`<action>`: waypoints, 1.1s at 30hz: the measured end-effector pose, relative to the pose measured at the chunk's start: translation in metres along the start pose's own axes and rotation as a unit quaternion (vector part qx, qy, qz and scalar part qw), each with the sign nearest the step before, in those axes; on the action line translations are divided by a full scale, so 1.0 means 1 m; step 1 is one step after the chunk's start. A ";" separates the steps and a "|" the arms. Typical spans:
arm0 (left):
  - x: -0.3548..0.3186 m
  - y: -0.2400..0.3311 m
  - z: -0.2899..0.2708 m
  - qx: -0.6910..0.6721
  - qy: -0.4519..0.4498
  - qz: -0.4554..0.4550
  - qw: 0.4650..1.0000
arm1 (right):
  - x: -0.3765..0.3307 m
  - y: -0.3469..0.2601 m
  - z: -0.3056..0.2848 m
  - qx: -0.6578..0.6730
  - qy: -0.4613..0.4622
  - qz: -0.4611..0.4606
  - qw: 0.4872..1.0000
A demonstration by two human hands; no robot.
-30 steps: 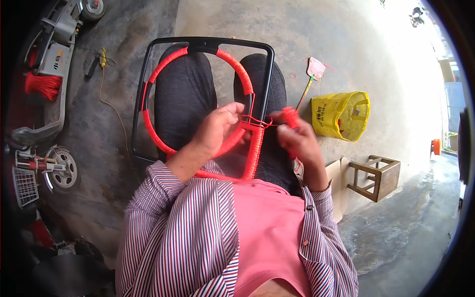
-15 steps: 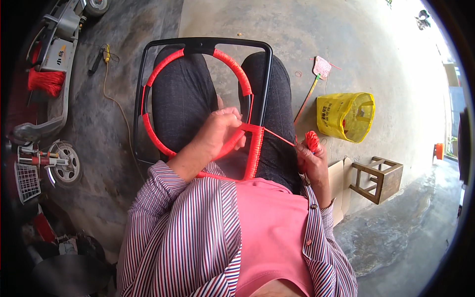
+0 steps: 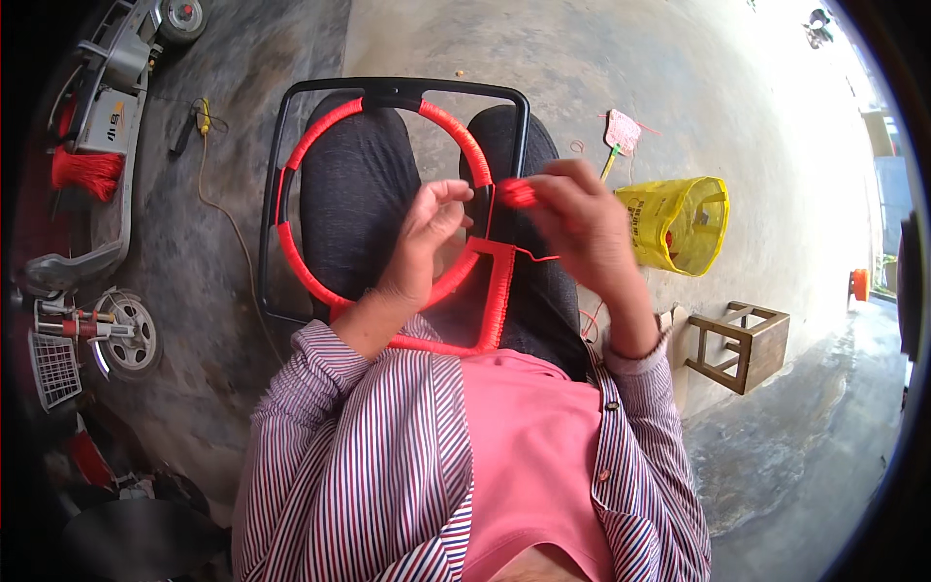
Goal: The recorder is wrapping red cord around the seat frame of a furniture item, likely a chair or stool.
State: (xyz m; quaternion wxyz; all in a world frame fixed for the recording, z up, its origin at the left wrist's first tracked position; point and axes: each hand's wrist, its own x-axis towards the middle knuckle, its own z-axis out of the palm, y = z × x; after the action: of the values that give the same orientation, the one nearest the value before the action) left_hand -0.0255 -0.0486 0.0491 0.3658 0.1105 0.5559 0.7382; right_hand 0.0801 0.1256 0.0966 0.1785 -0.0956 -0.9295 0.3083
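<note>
Frame's (image 3: 398,95) near bar hidden behind left hand (image 3: 427,242).

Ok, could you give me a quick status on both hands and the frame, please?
Left hand steadies the frame. Right hand pinches the red cord bundle. Ring part-wrapped; nothing in the way.

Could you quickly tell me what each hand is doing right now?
Left hand: fingers curled, touching the frame.
Right hand: closed on the red cord bundle.
</note>
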 end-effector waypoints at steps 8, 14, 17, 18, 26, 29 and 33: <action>0.001 0.000 -0.007 -0.032 0.029 -0.153 0.987 | -0.006 0.023 0.032 -0.009 0.172 -0.003 0.985; 0.001 0.012 0.003 -0.080 -0.031 -0.244 0.966 | -0.033 0.008 0.046 -0.049 0.020 -0.026 0.998; -0.001 0.015 0.005 -0.106 -0.061 -0.273 0.954 | -0.036 0.023 0.050 0.062 0.060 -0.018 0.996; -0.001 0.015 0.004 -0.106 -0.066 -0.271 0.955 | -0.038 0.024 0.046 0.103 0.077 -0.007 0.992; 0.000 0.016 0.001 -0.121 -0.053 -0.236 0.963 | -0.121 0.062 -0.067 0.698 0.196 0.098 0.682; -0.001 0.017 0.004 -0.141 -0.038 -0.213 0.966 | -0.153 0.099 -0.102 0.710 0.253 0.098 0.650; -0.002 0.011 -0.005 -0.089 -0.072 -0.189 0.975 | -0.122 0.077 -0.079 0.612 0.351 0.228 0.671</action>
State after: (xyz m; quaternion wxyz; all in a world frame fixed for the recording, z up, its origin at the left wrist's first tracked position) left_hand -0.0320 -0.0547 0.0578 0.5461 0.0229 0.4712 0.6923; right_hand 0.2285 0.1938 0.0751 0.4341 -0.2756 -0.3508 0.7827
